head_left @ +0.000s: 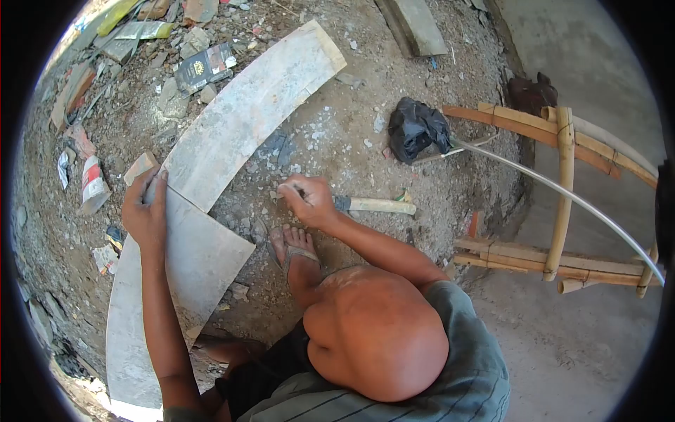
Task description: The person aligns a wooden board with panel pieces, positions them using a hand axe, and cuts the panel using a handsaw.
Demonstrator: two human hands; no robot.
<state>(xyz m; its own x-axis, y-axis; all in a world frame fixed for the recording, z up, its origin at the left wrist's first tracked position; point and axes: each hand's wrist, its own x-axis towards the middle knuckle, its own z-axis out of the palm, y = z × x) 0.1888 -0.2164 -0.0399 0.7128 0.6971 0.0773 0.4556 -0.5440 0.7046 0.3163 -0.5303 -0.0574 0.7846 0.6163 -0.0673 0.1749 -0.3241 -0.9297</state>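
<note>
A long, pale grey flat board (256,105) sweeps from the upper centre to the lower left of the frame, and a shorter grey flat panel (204,257) with an angular corner appears to lie across it at left. The left hand (146,214) has its fingers spread at their edges, beside a small tan block (142,167); whether it grips anything cannot be told. The right hand (308,202), mid-frame, is curled narrow; anything pinched there is too small to tell. For steadying, it would seem best to press flat near the overlap, keeping fingertips off the corner. A pale wooden tool handle (383,205) lies just beside the right hand. Upper right of centre, a crumpled black plastic bag (418,130) hides its contents; at left, a red-and-white cup (93,186) lies tipped, inside not visible; upper left, a dark flat packet (204,69) shows no contents.
</note>
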